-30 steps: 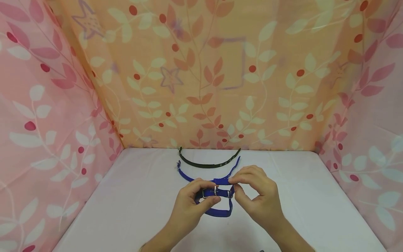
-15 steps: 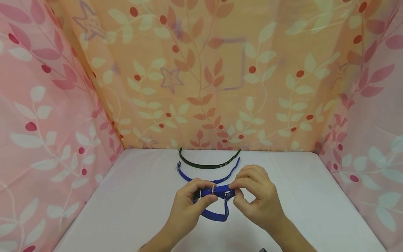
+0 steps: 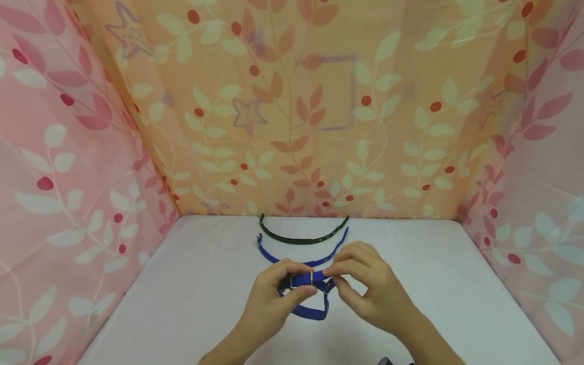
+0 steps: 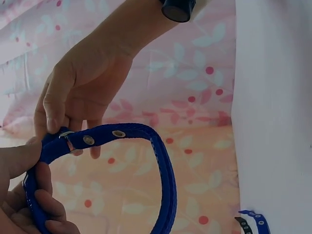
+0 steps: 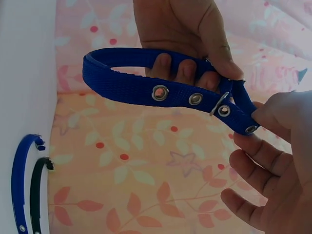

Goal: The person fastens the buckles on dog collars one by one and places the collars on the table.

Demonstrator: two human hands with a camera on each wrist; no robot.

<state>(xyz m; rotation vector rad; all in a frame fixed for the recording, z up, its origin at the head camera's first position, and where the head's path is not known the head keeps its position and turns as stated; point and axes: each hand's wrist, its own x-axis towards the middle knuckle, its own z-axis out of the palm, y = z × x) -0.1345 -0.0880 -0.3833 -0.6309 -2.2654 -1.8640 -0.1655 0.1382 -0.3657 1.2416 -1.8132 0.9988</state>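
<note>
A blue collar point(image 3: 310, 312) with metal eyelets is bent into a loop between the two hands. My left hand point(image 3: 274, 291) grips it at the buckle end, thumb and fingers on either side of the strap by a metal ring point(image 3: 312, 277). The strap's other end is pinched by my right hand point(image 3: 371, 289), its thumb and forefinger close beside that ring. Seen from the right wrist, several eyelets line the collar point(image 5: 126, 92), and a metal loop point(image 5: 220, 105) encircles the strap between two of them. The left wrist view shows the rest of the loop point(image 4: 168, 180) hanging down.
Behind the hands, a second blue collar point(image 3: 269, 257) lies curved on the white table point(image 3: 182, 304). Farther back is a dark green collar point(image 3: 292, 241), laid the same way. Patterned cloth walls point(image 3: 292, 101) enclose the table at the back and sides.
The blue strap end, earlier raised above the buckle, has come down in line with it. My right hand has shifted left toward the left hand, which stays nearly in place.
</note>
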